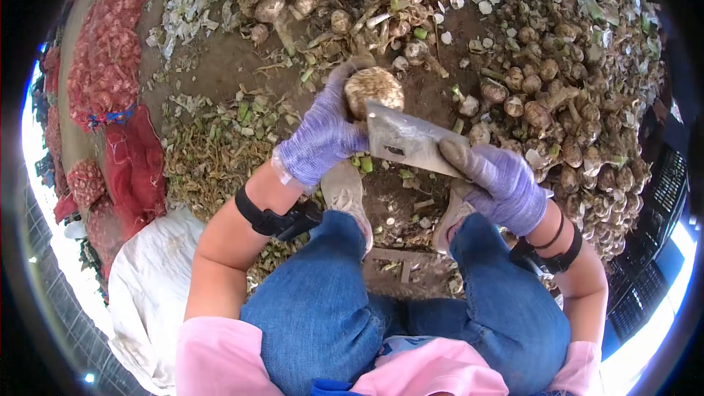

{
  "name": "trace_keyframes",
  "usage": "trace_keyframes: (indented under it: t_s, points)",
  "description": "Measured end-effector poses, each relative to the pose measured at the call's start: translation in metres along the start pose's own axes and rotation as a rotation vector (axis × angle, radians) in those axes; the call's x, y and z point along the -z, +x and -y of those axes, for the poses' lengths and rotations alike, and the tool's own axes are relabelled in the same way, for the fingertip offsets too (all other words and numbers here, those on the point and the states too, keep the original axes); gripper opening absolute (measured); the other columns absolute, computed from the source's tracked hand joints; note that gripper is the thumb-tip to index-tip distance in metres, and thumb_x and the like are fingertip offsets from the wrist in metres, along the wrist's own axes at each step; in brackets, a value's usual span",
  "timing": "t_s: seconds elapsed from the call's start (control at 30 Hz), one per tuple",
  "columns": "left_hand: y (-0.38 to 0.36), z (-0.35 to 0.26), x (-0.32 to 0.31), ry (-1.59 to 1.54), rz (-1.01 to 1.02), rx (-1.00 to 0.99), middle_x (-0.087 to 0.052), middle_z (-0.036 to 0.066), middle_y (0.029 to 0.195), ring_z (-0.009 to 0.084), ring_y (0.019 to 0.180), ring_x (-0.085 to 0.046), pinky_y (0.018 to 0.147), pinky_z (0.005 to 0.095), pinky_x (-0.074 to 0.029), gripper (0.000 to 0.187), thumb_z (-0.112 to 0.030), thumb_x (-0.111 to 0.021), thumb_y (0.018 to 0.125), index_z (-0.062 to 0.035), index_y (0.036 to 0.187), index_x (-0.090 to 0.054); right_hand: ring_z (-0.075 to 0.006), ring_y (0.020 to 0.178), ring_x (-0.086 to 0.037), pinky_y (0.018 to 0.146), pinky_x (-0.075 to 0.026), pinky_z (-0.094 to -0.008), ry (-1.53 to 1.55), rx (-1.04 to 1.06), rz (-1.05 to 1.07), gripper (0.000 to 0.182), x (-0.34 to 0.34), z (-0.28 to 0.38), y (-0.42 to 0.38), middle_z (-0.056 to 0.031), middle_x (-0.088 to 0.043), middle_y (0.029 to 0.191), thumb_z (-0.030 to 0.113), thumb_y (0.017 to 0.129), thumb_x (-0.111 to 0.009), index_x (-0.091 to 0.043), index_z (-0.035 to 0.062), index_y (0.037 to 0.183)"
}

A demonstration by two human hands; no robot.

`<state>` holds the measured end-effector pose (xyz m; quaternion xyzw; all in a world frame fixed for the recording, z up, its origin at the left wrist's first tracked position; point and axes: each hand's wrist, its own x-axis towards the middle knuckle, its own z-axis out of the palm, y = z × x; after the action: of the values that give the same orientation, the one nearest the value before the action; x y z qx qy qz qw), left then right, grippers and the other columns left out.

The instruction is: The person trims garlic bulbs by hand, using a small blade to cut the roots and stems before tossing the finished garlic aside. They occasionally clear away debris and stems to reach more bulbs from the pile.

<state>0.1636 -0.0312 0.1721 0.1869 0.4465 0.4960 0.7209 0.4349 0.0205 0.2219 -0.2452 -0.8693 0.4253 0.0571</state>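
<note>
My left hand [320, 126], in a purple knitted glove with a soiled thumb and fingers, is closed around a large round garlic bulb [374, 91]. The bulb's pale, brown-flecked face is turned up towards me. A cleaver [411, 139] with a broad grey blade is gripped in my right hand [506, 182], gloved the same way. Its blade slants up to the left, and the far corner overlaps the lower edge of the bulb in this view. The thumb of my right hand lies along the blade, while the handle is hidden inside my fist.
Garlic bulbs with stalks [341, 22] lie heaped ahead, and a larger pile of bulbs [539, 95] spreads at the right. Dry trimmings [227, 143] cover the ground at left. Beyond are red mesh sacks [110, 59] and a white sack [154, 286]. Black crates [649, 249] stand far right.
</note>
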Motion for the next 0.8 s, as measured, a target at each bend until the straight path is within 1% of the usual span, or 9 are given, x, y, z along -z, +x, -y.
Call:
trace_keyframes:
  t_s: [0.1,0.17,0.23,0.3,0.43,0.5,0.63,0.7,0.8]
  points:
    - [0.005,0.015,0.015,0.327,0.142,-0.109,-0.055,0.008,0.121,0.0170,0.109,-0.056,0.097,0.0319,-0.048,0.092,-0.001,-0.086,0.064,-0.0063,0.139,-0.032,-0.0305,0.061,-0.059,0.055,-0.049,-0.0405,-0.077,0.065,-0.029,0.059,0.010,0.013,0.017,-0.0108,-0.053,0.073,0.024,0.085,-0.065,-0.047,0.0205,0.141]
    - [0.007,0.022,0.018,0.128,0.154,-0.038,-0.060,0.012,0.119,0.0238,0.105,-0.063,0.094,0.0415,-0.055,0.081,-0.006,-0.082,0.072,-0.0050,0.138,-0.035,-0.0299,0.060,-0.058,0.053,-0.049,-0.0394,-0.084,0.098,-0.015,0.060,0.010,0.015,0.024,-0.0104,-0.054,0.072,0.025,0.085,-0.065,-0.046,0.0211,0.142]
    - [0.003,0.009,-0.001,0.566,0.248,-0.256,-0.059,0.012,0.120,0.0241,0.106,-0.062,0.094,0.0414,-0.054,0.085,-0.005,-0.085,0.068,-0.0058,0.137,-0.037,-0.0294,0.058,-0.059,0.051,-0.049,-0.0385,-0.091,0.135,0.008,0.061,0.011,0.017,0.029,-0.0103,-0.054,0.071,0.024,0.085,-0.064,-0.044,0.0222,0.143]
    - [-0.009,0.007,-0.021,0.585,0.138,-0.434,-0.059,0.012,0.122,0.0242,0.109,-0.062,0.096,0.0410,-0.054,0.092,-0.002,-0.090,0.059,-0.0085,0.137,-0.040,-0.0300,0.056,-0.058,0.049,-0.048,-0.0395,-0.088,0.150,-0.007,0.062,0.009,0.019,0.033,-0.0105,-0.053,0.069,0.024,0.085,-0.064,-0.043,0.0242,0.144]
    - [-0.012,0.004,-0.022,0.380,0.150,-0.174,-0.058,0.011,0.122,0.0232,0.110,-0.061,0.095,0.0402,-0.053,0.094,-0.002,-0.089,0.060,-0.0101,0.138,-0.037,-0.0304,0.051,-0.056,0.045,-0.046,-0.0407,-0.055,0.174,-0.027,0.063,0.002,0.016,0.032,-0.0107,-0.052,0.066,0.024,0.085,-0.065,-0.043,0.0288,0.144]
    - [-0.012,0.007,-0.022,0.409,0.223,-0.264,-0.059,0.011,0.121,0.0230,0.111,-0.060,0.095,0.0401,-0.054,0.092,-0.001,-0.089,0.062,-0.0100,0.138,-0.037,-0.0291,0.050,-0.056,0.044,-0.046,-0.0399,-0.063,0.189,-0.048,0.064,0.001,0.019,0.033,-0.0101,-0.052,0.064,0.025,0.085,-0.066,-0.043,0.0304,0.144]
    - [-0.019,0.001,-0.029,0.616,0.088,-0.213,-0.060,0.008,0.112,0.0190,0.103,-0.060,0.091,0.0355,-0.053,0.091,-0.012,-0.092,0.059,-0.0071,0.133,-0.039,-0.0284,0.050,-0.057,0.043,-0.046,-0.0387,-0.094,0.185,-0.014,0.067,-0.002,0.018,0.030,-0.0104,-0.053,0.064,0.028,0.084,-0.067,-0.040,0.0328,0.145]
    - [-0.020,0.003,-0.038,0.567,0.028,-0.325,-0.060,0.006,0.102,0.0147,0.093,-0.060,0.084,0.0312,-0.052,0.090,-0.025,-0.095,0.054,-0.0028,0.124,-0.042,-0.0258,0.053,-0.059,0.046,-0.048,-0.0367,-0.094,0.185,-0.005,0.055,-0.003,0.018,0.029,-0.0101,-0.056,0.068,0.030,0.086,-0.066,-0.046,0.0272,0.137]
    - [-0.020,0.006,-0.042,0.771,-0.008,-0.426,-0.060,0.006,0.103,0.0152,0.093,-0.060,0.085,0.0313,-0.052,0.088,-0.025,-0.094,0.055,-0.0031,0.124,-0.043,-0.0218,0.058,-0.062,0.051,-0.050,-0.0337,-0.116,0.199,0.005,0.040,-0.002,0.019,0.028,-0.0097,-0.061,0.073,0.032,0.089,-0.064,-0.055,0.0188,0.125]
